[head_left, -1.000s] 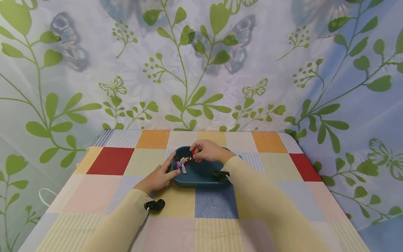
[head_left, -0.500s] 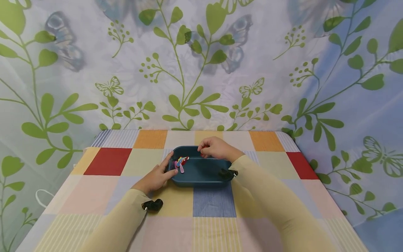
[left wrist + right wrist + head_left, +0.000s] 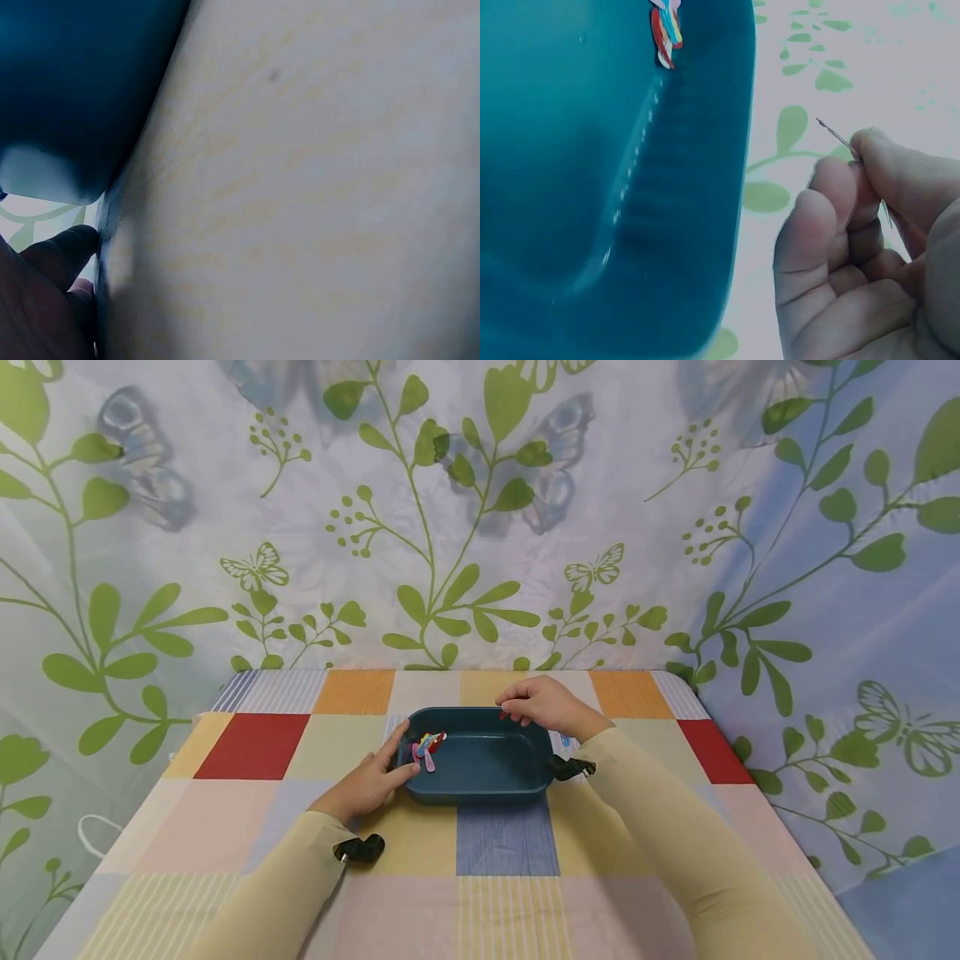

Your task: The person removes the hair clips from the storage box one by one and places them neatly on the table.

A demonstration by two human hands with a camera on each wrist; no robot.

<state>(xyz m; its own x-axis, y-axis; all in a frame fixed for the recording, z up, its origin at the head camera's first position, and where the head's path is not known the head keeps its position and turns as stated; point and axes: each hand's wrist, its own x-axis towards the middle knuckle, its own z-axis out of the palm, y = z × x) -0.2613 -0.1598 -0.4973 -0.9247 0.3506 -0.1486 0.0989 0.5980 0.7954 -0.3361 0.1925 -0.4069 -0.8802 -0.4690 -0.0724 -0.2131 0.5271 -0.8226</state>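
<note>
A dark teal tray lies on the table with a small pile of colourful hair clips at its left end; the right wrist view also shows these hair clips. My left hand rests against the tray's left end, its fingers fairly straight along the rim. Over the tray's back right corner, my right hand pinches a red hair clip between thumb and fingers. Seen edge-on in the right wrist view, that hair clip looks thin and metallic. Most of it is hidden by the fingers.
A small blue item lies on the table just right of the tray, partly hidden by the right wrist. A patchwork cloth covers the table. Behind hangs a leaf-patterned curtain. A white cord loops at the left edge.
My right hand has moved right and slightly back with the red hair clip, from above the pile to the tray's back right corner. The left hand has stayed at the tray's left end.
</note>
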